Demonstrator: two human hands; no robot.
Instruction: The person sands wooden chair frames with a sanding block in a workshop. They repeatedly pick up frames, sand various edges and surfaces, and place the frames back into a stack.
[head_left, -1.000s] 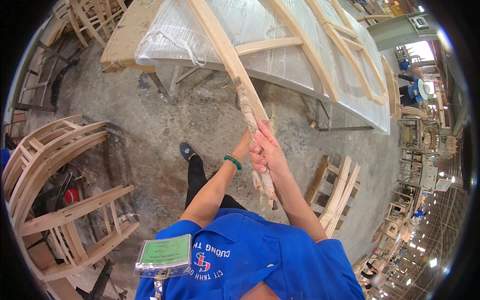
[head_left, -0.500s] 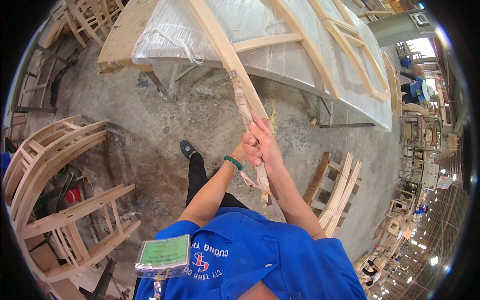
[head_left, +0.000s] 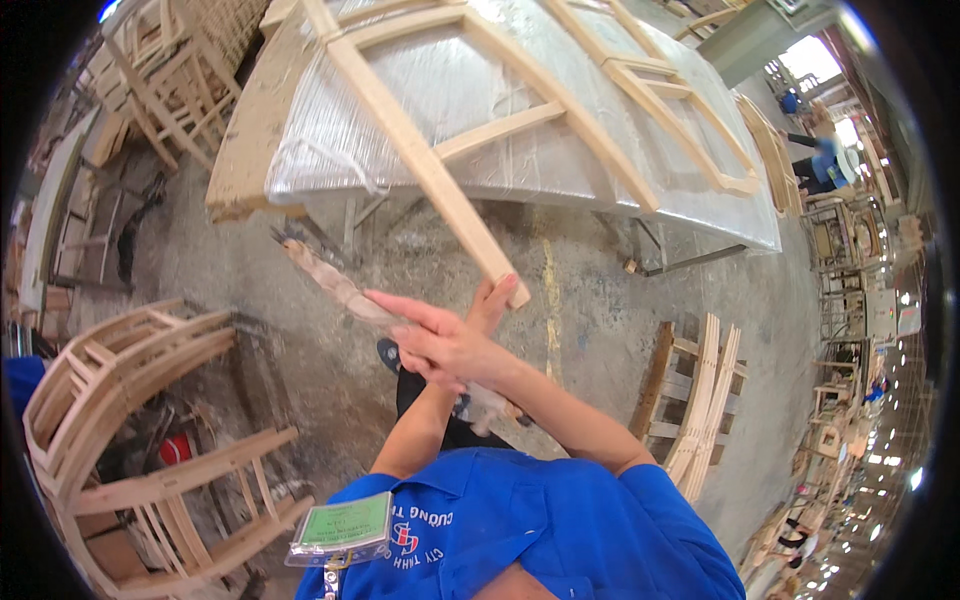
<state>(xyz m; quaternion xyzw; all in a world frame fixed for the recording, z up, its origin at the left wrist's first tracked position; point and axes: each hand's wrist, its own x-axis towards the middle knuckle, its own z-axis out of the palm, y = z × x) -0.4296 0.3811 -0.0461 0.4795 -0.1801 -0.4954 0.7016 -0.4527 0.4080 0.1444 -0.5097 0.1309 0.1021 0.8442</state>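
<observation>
A: What's the count?

B: Two hands, the left hand (head_left: 488,308) and the right hand (head_left: 440,345). One stick (head_left: 345,292). Two frames that I can make out on one plastic-wrapped table (head_left: 325,135): the near frame (head_left: 412,145) at 12 o'clock, the second frame (head_left: 655,112) between 1 and 2. One pallet (head_left: 655,380) at 4, bearing pale strips (head_left: 705,400) I can't count. The curved frames (head_left: 185,470) at 8 to 9 overlap too much to number.

A: How does the near frame look?

B: Pale bare wood, with a long straight rail, a bent one on its 3 o'clock side, and a crossbar between them. The straight rail runs past the table's edge, its squared end toward 5 o'clock.

A: And the stick?

B: Slim, with a pale wrapping and dark tips, a bit blurred. It slants from 10 o'clock to 4, off the rail.

A: The fingers?

B: The right hand's are closed around the stick, the index stretched along it toward 10. The left hand's fingertips touch the near frame's end; the right hand covers part, so I cannot tell how far they close.
</observation>
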